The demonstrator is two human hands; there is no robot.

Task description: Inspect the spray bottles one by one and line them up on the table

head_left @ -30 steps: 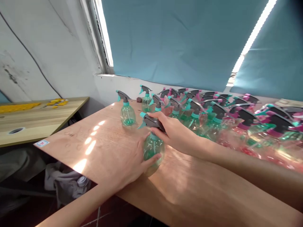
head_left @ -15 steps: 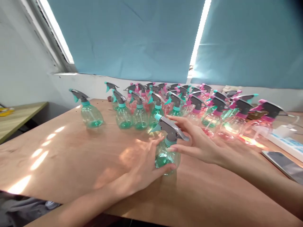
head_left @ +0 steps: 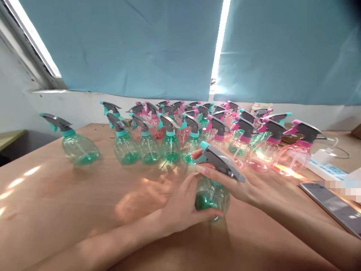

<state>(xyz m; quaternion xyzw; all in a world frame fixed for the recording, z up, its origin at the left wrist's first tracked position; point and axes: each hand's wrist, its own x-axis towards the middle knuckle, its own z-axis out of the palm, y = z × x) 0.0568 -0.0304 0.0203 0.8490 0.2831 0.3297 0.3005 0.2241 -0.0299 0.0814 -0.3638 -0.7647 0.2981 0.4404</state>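
Note:
A clear green spray bottle (head_left: 210,201) with a grey and turquoise spray head (head_left: 221,161) stands near me, its head angled up and to the left. My left hand (head_left: 179,205) is wrapped round the lower body, thumb across the near side. At the neck, just under the trigger, my right hand (head_left: 238,188) is closed with its thumb across the front; the collar is mostly hidden behind it. Behind are more green spray bottles, such as this one (head_left: 149,148) in the front row, and one apart at the left (head_left: 79,148).
Pink spray bottles (head_left: 295,154) stand to the right and further back on the wooden table (head_left: 135,195). At the right edge lie a phone (head_left: 329,205) and a white power strip (head_left: 324,169) with a plugged-in charger (head_left: 323,156). A blue blind (head_left: 135,49) covers the window.
My right hand has shifted from loosely round the spray head to closed about the neck, its thumb further left. The spray head has turned slightly. The whole view has swung to the right.

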